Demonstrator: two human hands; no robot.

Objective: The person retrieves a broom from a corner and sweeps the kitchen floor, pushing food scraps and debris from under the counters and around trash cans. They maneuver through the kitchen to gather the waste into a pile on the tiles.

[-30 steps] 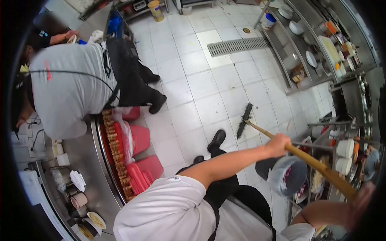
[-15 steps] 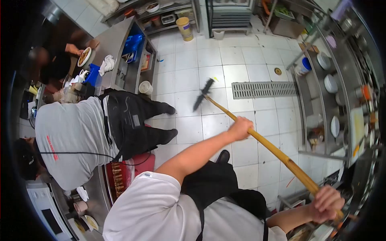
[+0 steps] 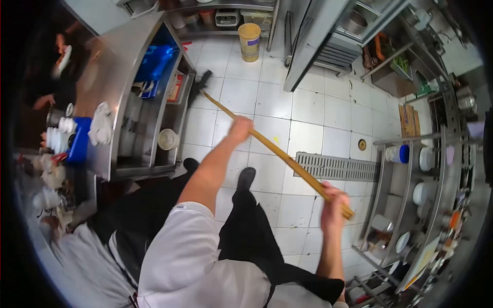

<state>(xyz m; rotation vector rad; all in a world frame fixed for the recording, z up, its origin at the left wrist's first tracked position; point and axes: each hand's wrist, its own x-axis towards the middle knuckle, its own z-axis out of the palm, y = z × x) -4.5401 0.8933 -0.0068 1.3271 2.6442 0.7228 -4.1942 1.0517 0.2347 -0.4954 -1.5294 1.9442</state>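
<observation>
As the broom head (image 3: 199,87) is swinging from the tiles (image 3: 308,108) by the floor drain (image 3: 336,167) to the foot of the steel bench (image 3: 120,61), the left hand (image 3: 240,128) and right hand (image 3: 333,205) are staying clamped around the wooden handle (image 3: 280,154), so the sweep is moving on; blur is smearing a co-worker (image 3: 72,262) at left

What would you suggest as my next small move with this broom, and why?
I'd probably pull the broom head back across the tiles toward you: it lies beside the steel counter, left hand and right hand gripping the handle.
</observation>
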